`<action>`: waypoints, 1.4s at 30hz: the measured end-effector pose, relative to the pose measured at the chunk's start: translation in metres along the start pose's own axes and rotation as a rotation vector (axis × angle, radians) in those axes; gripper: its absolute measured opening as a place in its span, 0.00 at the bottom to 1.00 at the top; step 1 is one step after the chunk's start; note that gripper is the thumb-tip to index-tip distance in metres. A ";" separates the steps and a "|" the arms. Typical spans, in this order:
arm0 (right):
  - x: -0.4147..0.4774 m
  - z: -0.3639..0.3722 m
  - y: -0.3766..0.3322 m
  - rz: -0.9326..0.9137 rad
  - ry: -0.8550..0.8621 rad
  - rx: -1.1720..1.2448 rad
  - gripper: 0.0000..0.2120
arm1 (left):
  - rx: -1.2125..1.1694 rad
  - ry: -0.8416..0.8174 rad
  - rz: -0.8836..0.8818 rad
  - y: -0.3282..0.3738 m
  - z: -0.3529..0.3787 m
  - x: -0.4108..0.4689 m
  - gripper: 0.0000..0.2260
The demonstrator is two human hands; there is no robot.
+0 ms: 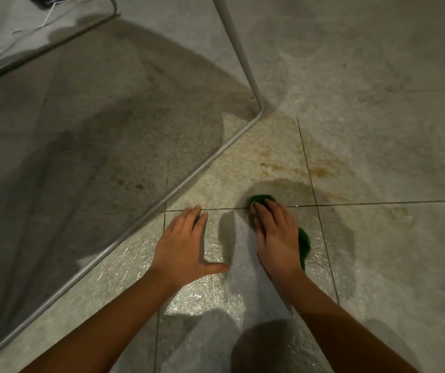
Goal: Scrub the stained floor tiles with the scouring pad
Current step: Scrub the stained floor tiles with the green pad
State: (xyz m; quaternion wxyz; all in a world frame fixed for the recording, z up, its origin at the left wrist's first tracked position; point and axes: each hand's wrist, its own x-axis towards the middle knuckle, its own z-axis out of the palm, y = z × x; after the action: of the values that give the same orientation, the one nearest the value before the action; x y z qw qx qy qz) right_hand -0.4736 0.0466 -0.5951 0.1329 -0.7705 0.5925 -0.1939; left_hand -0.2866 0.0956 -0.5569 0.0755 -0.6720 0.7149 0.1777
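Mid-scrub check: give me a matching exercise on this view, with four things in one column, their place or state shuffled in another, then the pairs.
Things:
1. left hand
2. right hand
3. scouring pad
4. stain

Place or state:
A. green, partly covered
B. brownish, on the floor tiles beyond the pad
C. flat on the floor, holding nothing
D. pressing down on the pad

Pairs: 1-C, 2-D, 3-A, 4-B

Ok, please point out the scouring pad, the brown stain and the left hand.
scouring pad [262, 199]: head view, green edge beyond the fingertips.
brown stain [320, 170]: head view, its darkest patch.
left hand [182, 246]: head view, back of the hand.
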 end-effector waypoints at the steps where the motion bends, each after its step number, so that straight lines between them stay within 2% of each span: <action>1: 0.000 0.002 -0.006 -0.060 -0.028 -0.001 0.20 | -0.002 -0.006 -0.002 0.000 0.000 0.000 0.59; 3: 0.010 0.008 -0.016 -0.163 -0.082 0.026 0.19 | -0.026 -0.007 -0.012 0.000 0.000 0.002 0.59; 6: 0.040 0.018 -0.025 -0.210 -0.121 0.026 0.20 | 0.010 0.006 -0.002 -0.002 0.006 0.003 0.55; 8: 0.059 0.022 -0.024 -0.184 -0.114 0.028 0.20 | 0.002 0.008 -0.015 -0.003 0.007 0.004 0.53; 14: 0.061 0.013 0.001 -0.082 0.014 0.053 0.20 | -0.001 0.000 0.014 -0.004 0.001 0.001 0.56; 17: 0.039 0.008 0.008 0.004 0.043 0.068 0.20 | -0.058 0.087 0.019 -0.006 -0.001 0.005 0.50; 19: 0.026 0.009 0.002 0.000 0.048 0.016 0.19 | -0.064 0.152 0.031 -0.009 -0.002 0.013 0.48; 22: 0.025 0.020 -0.016 -0.134 0.008 -0.062 0.18 | -0.080 0.099 0.013 -0.011 -0.009 0.028 0.53; 25: 0.049 0.029 -0.031 -0.203 -0.065 0.011 0.21 | -0.078 0.041 -0.007 -0.008 -0.009 0.039 0.56; 27: 0.068 0.029 -0.035 -0.226 -0.070 0.036 0.17 | -0.052 0.015 -0.016 -0.007 -0.007 0.041 0.57; 32: 0.092 0.023 -0.017 -0.089 0.005 0.026 0.13 | -0.027 0.007 -0.015 -0.007 -0.007 0.041 0.61; 39: 0.062 0.020 -0.002 0.015 0.160 0.031 0.18 | 0.008 0.014 0.007 -0.008 -0.006 0.041 0.66; 42: 0.054 0.027 -0.020 -0.009 0.118 -0.003 0.15 | -0.014 0.032 0.005 -0.009 -0.004 0.042 0.66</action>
State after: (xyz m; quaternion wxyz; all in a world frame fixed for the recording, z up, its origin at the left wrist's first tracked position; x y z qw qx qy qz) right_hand -0.4324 -0.0005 -0.6031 0.0957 -0.7606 0.5962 -0.2385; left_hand -0.2810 0.0550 -0.5694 0.0588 -0.6735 0.7165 0.1719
